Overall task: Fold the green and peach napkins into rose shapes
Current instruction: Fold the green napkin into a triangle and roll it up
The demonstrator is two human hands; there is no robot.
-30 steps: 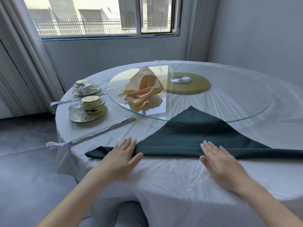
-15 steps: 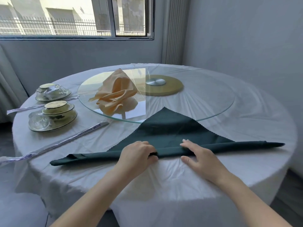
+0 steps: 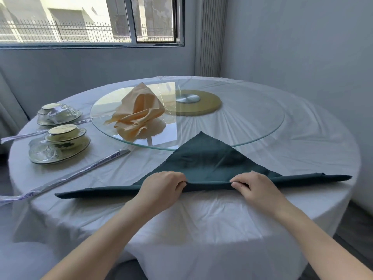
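Left of the dark green triangular cloth napkin [image 3: 212, 164], stacked glass-wrapped bowl sets [image 3: 58, 145] and long wrapped chopsticks [image 3: 80, 172] lie on the white-draped round bench [image 3: 201, 219]; their printing is too blurred to read. The left hand [image 3: 161, 188] and right hand [image 3: 256, 188] each pinch the napkin's rolled near edge. Beyond the napkin, the folded peach cloth napkin [image 3: 137, 114] sits on the glass turntable [image 3: 252, 126]. Uneven rolling could skew the band, and the apex may snag under the glass rim.

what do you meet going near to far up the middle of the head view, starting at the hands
hands → green napkin → glass turntable → gold base → window
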